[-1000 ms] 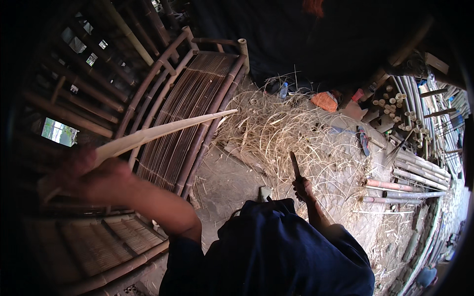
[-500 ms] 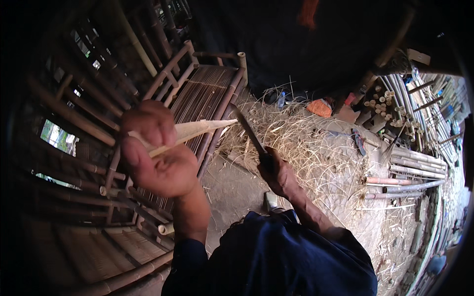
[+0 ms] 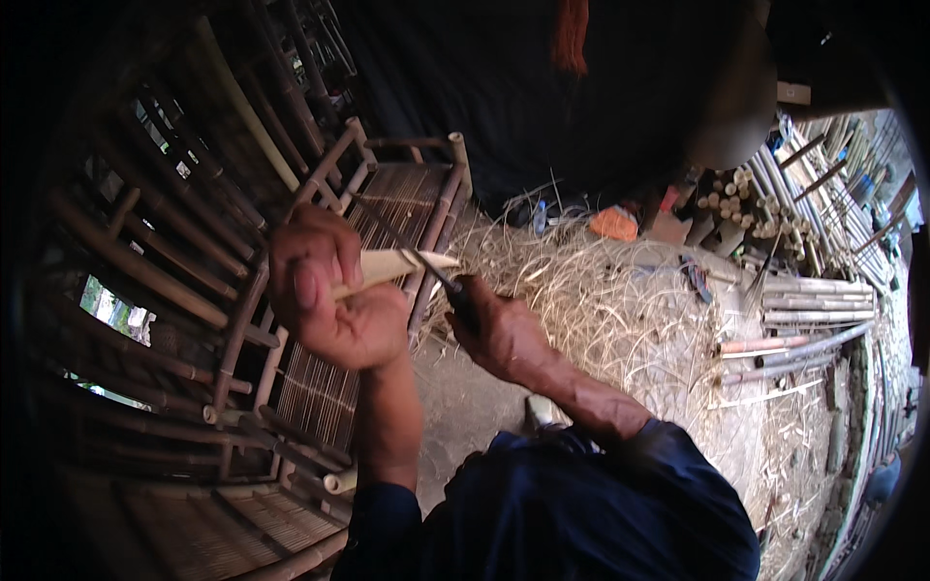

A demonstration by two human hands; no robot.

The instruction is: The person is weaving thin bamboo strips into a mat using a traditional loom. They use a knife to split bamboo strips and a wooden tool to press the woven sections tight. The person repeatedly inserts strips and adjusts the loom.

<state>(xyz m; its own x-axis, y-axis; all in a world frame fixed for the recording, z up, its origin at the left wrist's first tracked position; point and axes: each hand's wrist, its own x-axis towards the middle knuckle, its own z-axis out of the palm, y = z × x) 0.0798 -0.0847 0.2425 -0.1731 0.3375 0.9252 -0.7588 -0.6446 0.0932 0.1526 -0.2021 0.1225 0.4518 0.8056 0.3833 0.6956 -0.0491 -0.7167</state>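
A pale, pointed piece of wood or bamboo [image 3: 383,266] is gripped in my left hand [image 3: 339,315], its tapered tip directed right. The fingers and thumb wrap round its wider end and partly hide it. My right hand [image 3: 504,337] closes round the dark handle of a long knife [image 3: 397,233]. Its blade slants up and left across the pale piece near the tip and seems to touch it. Both hands are raised in front of a bamboo bench.
The long bamboo bench [image 3: 402,198] stands at left, with slatted bamboo frames beyond it. Thin shavings [image 3: 572,281] cover the floor at centre and right. Bamboo poles [image 3: 819,302] lie stacked at right, near an orange bag [image 3: 614,224]. A dark cloth [image 3: 513,97] hangs at the back.
My right hand has moved left and slightly up, bringing the knife blade from beyond the tip onto the pale piece. My left hand keeps its hold, shifted slightly right.
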